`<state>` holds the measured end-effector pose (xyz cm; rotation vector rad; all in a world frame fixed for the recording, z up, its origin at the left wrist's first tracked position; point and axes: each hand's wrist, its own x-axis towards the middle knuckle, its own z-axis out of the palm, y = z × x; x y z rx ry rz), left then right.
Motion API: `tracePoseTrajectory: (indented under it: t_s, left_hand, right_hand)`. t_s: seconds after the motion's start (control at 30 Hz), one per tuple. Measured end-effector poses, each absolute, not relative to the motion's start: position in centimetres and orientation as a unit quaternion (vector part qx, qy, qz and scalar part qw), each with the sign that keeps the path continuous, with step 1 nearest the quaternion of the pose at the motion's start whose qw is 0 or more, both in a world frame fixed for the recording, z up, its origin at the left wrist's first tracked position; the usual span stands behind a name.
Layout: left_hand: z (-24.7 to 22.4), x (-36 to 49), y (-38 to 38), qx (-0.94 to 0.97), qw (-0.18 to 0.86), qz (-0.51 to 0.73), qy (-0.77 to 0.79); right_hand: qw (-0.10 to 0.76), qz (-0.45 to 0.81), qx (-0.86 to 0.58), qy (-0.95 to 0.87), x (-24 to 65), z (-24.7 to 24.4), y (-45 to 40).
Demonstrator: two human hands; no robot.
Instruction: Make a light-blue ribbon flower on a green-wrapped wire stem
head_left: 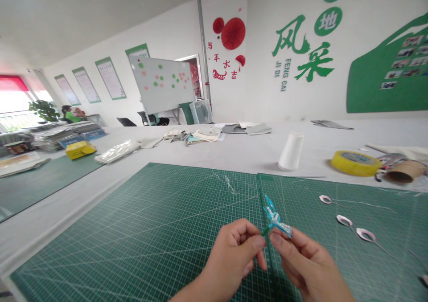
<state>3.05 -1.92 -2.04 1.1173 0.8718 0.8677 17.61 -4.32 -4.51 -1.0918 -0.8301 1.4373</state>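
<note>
Pinching away at the centre of the table, this person has a little turquoise looped-wire ornament [275,217] up between both hands, just above the seam of the green cutting mats [140,230]. The left hand [232,259] has thumb and fingertips closed on the ornament's green stem [265,230], while the right hand [307,264] comes in from the other side, its thumb and forefinger [279,242] pressed together against the lower turquoise loops. There's barely a gap between the two hands!

Over on the right of the mat lie three pale pink-and-white wire loops [344,220] with thin stems trailing off them, well apart from the hands. Past the mat's far edge, on the white-covered table [217,157], stand a white thread cone [290,150], a fat roll of yellow tape [355,163] and a cardboard tube [403,171] lying on its side.

Farther along sit folded fabric pieces [197,136], a clear plastic bag [117,152] and a yellow box [80,149]. Way down the room, someone in a green top [72,116] is seated near the window, beyond a whiteboard [160,83] dotted with pink and green paper circles.
</note>
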Motion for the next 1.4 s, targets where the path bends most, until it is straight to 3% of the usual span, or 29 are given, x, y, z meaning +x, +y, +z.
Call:
tracePoseTrajectory:
  t_s: [1.4]
  left_hand:
    - [-2.08,2.77,-2.03,0.521,0.661,0.392,0.372]
  right_hand:
    - [0.563,0.601,-0.462,-0.329,17.46,-4.90,-4.37]
